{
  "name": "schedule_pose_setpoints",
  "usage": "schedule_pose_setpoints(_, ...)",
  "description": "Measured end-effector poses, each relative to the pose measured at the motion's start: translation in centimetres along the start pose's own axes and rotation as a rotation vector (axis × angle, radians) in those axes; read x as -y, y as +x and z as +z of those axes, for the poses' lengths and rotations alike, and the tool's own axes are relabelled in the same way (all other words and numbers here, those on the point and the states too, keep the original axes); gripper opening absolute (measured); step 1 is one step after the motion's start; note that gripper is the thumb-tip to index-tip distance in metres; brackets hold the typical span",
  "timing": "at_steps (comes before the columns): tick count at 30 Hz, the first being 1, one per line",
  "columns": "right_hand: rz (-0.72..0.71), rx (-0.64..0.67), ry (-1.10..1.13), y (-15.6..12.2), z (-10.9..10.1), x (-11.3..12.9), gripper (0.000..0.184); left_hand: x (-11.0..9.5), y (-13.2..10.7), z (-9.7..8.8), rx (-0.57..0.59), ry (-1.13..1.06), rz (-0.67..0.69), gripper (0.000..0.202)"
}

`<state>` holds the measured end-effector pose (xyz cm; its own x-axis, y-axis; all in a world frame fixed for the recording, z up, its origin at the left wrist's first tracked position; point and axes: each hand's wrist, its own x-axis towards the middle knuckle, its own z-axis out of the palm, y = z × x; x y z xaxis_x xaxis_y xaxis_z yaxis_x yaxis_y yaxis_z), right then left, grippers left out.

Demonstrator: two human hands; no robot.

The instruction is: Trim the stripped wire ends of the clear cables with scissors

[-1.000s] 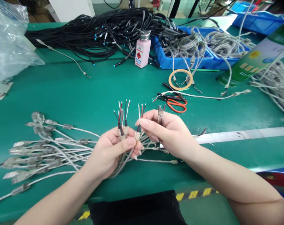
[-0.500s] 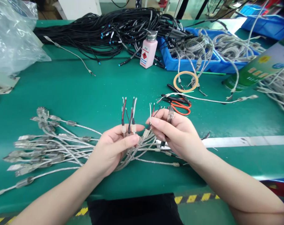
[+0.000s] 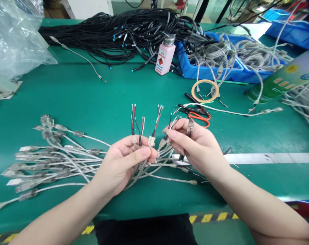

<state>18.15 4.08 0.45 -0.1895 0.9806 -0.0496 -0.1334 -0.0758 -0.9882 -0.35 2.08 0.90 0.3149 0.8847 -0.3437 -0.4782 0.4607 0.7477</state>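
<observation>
My left hand is closed on a bunch of clear-jacketed cables, thumb pressed across them, their stripped red, black and white wire ends pointing up. My right hand pinches another cable end just right of that bunch and also holds a small metal cutter in its fingers. The cables' USB plug ends fan out on the green mat to the left.
Orange-handled scissors and a tape ring lie behind my right hand. A pink dispenser bottle, black cable pile, blue trays of grey cables, a green can and a plastic bag line the back.
One cable end has passed from my right fingers into the bunch in my left hand. My right hand now pinches a further cable end. The view shifted slightly.
</observation>
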Motion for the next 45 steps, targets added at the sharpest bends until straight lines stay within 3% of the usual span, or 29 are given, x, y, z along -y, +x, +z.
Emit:
schedule_pose_setpoints(13, -0.005, -0.012, -0.015, 0.1, -0.2, -0.3, 0.006, -0.1, -0.2, 0.1, 0.013, -0.033, -0.047, 0.017)
schedule_pose_setpoints(22, -0.087, -0.098, -0.094, 0.0, -0.1, 0.2, 0.029, 0.1, -0.2, 0.0, -0.037, -0.027, -0.037, 0.017)
schedule_pose_setpoints(29, -0.17, -0.238, -0.292, 0.0, -0.1, 0.7, 0.021, 0.4, 0.0, 0.0, -0.064, -0.04, -0.035, 0.02)
schedule_pose_setpoints(34, -0.149, -0.167, -0.341, -0.3, -0.3, 0.6, 0.004, 0.3, -0.1, 0.2, -0.064, -0.032, -0.046, 0.021)
schedule_pose_setpoints(40, -0.088, 0.106, -0.209, -1.2, -0.1, 0.9, 0.009, 0.6, 0.0, 0.2, -0.013, -0.017, -0.035, 0.017)
schedule_pose_setpoints(45, -0.121, 0.179, -0.249, -1.7, -0.1, 0.7, 0.021, 1.0, 0.0, 0.1, 0.013, -0.022, -0.024, 0.017)
